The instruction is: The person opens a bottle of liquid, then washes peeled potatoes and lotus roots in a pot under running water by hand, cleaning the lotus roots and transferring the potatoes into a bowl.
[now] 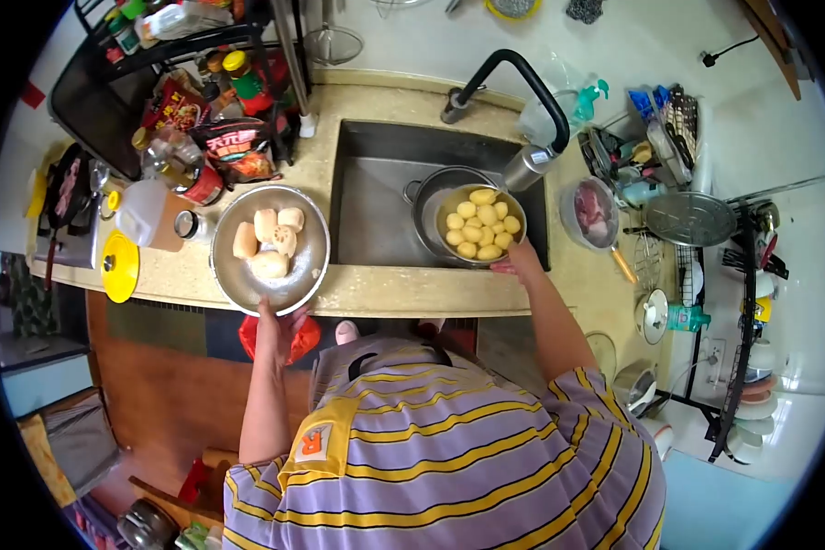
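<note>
Beige, speckled worktop (403,298) runs the width of what I can see, with the dark grey sink (367,206) let into it and everything lying around that basin. The wide steel bowl (234,280) sits just left of the sink, at the front edge, with five pale chunks that look like lotus root (245,240); one cut face shows its holes. The left hand (270,312) is closed on its near rim.

Inside the sink, towards its right end, is a metal pot (423,215). The potato bowl (514,213) overlaps it from above, full of smooth, peeled-looking potatoes (470,210). The right hand (522,258) grips its near right edge; whether the bowl also rests on the pot, I can't tell from here.

I'd say the step in hand is managing two loaded bowls at once, one per hand. Moving either would call for a firm, level hold, since the rounded potatoes could roll.

Left of the sink, past the steel bowl, stands a plastic jug (147,213), with a yellow lid (119,275) nearer the edge. Right of the sink sits a smaller clear bowl (570,220) of raw-looking meat (592,209). Smallest of these, a jar (189,225) stands between jug and steel bowl.
</note>
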The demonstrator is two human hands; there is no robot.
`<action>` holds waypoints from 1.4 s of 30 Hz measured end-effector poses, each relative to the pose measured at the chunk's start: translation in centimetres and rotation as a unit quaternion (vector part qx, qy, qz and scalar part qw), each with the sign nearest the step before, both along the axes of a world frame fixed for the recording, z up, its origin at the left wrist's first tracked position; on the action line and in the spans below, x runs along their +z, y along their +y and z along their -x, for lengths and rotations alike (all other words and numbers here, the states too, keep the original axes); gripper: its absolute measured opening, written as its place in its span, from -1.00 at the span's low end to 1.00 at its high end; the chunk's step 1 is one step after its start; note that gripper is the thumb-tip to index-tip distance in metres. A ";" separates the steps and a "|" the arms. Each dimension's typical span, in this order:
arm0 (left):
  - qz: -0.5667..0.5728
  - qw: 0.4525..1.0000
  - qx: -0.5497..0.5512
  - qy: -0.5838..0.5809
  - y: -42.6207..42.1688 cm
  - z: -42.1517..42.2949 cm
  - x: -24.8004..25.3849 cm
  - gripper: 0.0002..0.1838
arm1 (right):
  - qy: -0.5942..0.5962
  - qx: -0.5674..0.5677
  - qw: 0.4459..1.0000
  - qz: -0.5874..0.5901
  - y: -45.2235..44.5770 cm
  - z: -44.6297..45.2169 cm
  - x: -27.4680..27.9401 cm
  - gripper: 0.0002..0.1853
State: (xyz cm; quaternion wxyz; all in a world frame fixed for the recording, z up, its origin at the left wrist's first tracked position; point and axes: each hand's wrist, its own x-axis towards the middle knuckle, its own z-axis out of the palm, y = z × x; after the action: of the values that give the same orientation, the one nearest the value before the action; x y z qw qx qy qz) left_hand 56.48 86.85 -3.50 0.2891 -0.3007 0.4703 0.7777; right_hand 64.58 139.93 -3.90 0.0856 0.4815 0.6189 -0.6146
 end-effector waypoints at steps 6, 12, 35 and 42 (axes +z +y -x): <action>0.010 0.983 -0.163 -0.084 8.5 -3.1 4.2 -0.30 | -0.137 0.149 0.954 -0.223 4.4 5.6 0.2 -0.43; 0.021 0.988 -0.154 -0.021 17.7 -4.2 3.3 -0.52 | -0.138 0.426 0.743 -0.497 7.8 10.3 -6.7 -0.68; 0.025 0.957 -0.286 0.034 34.5 -1.4 -3.4 -0.78 | -0.206 0.355 0.779 -0.475 10.1 9.3 4.6 -0.44; 0.029 0.952 -0.300 0.053 34.0 -1.2 -1.7 -0.73 | -0.194 0.299 0.819 -0.449 10.0 6.5 5.4 -0.57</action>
State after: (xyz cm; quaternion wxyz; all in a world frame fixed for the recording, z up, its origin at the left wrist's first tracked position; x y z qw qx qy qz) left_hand 57.64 120.85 -5.18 0.4749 -0.1129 0.5758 0.6559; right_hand 58.12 149.96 1.54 0.1581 0.3669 0.9105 -0.1068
